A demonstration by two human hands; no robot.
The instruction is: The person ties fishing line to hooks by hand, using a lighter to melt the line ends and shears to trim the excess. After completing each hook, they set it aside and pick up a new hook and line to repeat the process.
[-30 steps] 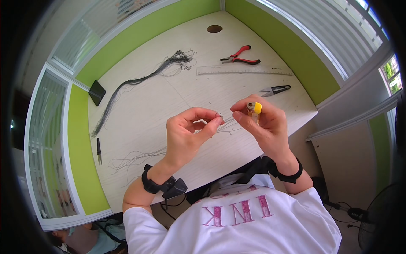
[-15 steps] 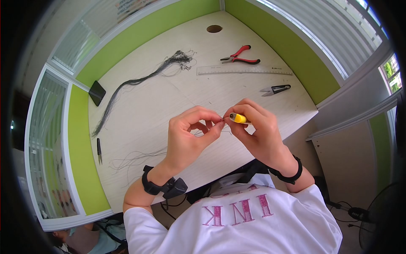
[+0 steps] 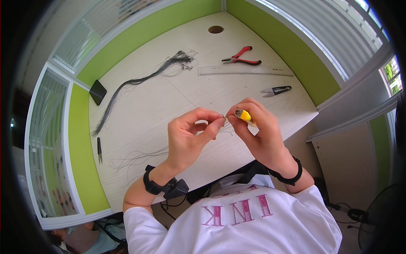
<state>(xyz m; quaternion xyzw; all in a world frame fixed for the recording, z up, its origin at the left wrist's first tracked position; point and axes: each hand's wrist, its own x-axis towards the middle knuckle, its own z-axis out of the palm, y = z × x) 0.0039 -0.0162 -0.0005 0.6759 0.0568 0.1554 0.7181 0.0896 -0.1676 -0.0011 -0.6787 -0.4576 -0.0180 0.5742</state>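
My left hand (image 3: pixel 192 133) pinches a tiny dark piece with thread between thumb and index finger, above the near part of the table. Close beside it, my right hand (image 3: pixel 258 129) has its fingers closed round a yellow lighter (image 3: pixel 244 115), its metal end pointing up. The thumb and index finger of that hand meet near the small piece; whether they also grip thread is too small to tell. Loose thin threads (image 3: pixel 137 158) lie on the table left of my left wrist. Farther back stretches a bundle of dark threads (image 3: pixel 144 79), frayed at its far end.
Red-handled pliers (image 3: pixel 243 57) and a clear ruler (image 3: pixel 245 71) lie at the back right, with thread snips (image 3: pixel 277 91) nearer. At the left are a black flat object (image 3: pixel 97 92) and small dark snips (image 3: pixel 99 150). Green partitions (image 3: pixel 270 40) border the table (image 3: pixel 220 89). Another person (image 3: pixel 91 239) is at lower left.
The lighter has tilted more upright in my right hand, its metal end shifting slightly right and up. My fingertips have drawn a little apart.
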